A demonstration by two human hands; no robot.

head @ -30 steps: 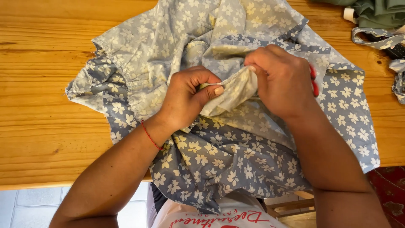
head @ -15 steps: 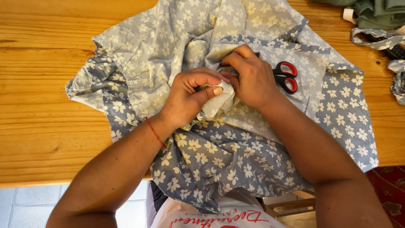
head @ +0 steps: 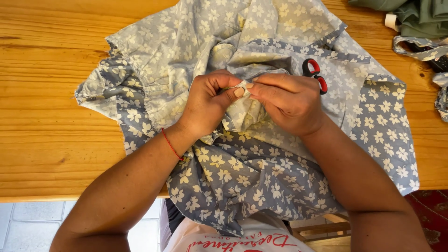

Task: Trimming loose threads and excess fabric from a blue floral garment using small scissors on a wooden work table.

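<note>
— Head view first: what are the hands busy with?

— Both are pinching one small fold of a blue-grey floral garment (head: 242,177) that lies spread over a wooden table (head: 51,116). The left hand (head: 207,105) has its fingers curled in, thumb pressed against the fold from the left. The right hand (head: 289,100) meets it from the other side, fingertips closed on the same bit of cloth, so the two hands touch at the pinch.

— Where exactly is that fold?

— Near the middle of the garment, a pale, inside-out patch raised a little off the table between the thumbs. The rest of the fabric is rumpled around the hands, its near edge hanging over the table's front towards the person's lap.

— Anything worn on the wrists?

— A thin red cord (head: 171,144) circles the left wrist.

— Tools?

— Scissors with red-and-black handles (head: 313,72) lie on the cloth just behind the right hand; only the handles show, and neither hand touches them.

— And further off?

— At the far right corner sits a heap of green fabric (head: 415,16), with a strip of the same floral cloth (head: 422,51) beside it, well apart from the hands.
</note>
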